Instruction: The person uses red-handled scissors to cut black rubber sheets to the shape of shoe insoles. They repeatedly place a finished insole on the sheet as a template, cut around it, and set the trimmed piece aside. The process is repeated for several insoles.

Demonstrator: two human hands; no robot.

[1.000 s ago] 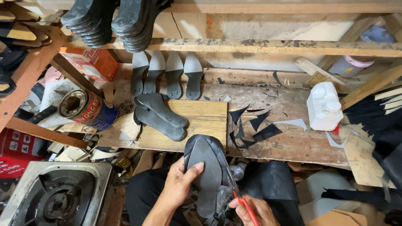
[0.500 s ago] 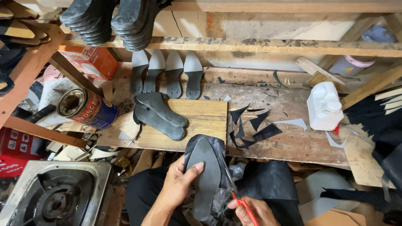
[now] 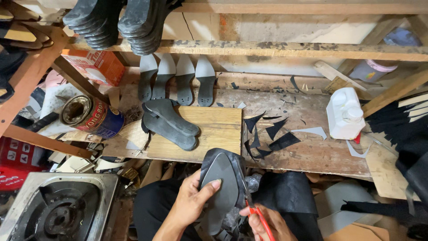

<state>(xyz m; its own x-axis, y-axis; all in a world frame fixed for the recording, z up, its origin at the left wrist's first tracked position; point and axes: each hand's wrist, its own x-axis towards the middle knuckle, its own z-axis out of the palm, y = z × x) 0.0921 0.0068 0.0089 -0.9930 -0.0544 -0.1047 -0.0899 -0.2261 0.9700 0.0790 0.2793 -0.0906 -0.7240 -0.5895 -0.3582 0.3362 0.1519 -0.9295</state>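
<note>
left hand [image 3: 189, 203] grips smooth grey sole [image 3: 220, 187]; right hand [image 3: 267, 223] red-handled scissors [image 3: 258, 214].

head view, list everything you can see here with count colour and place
shoe sole: one, dark grey, held over the lap
scissors: one, red handles, at the sole's right edge
loose soles: two, dark grey, on the wooden board
wooden board: one, light, bench centre
insoles: four, grey, standing against the back wall
offcuts: several, black, right of the board
plastic bottle: one, white, bench right
tin can: one, blue, bench left
gas burner: one, steel, bottom left
left hand: grip on the sole
right hand: grip on the scissors
</note>
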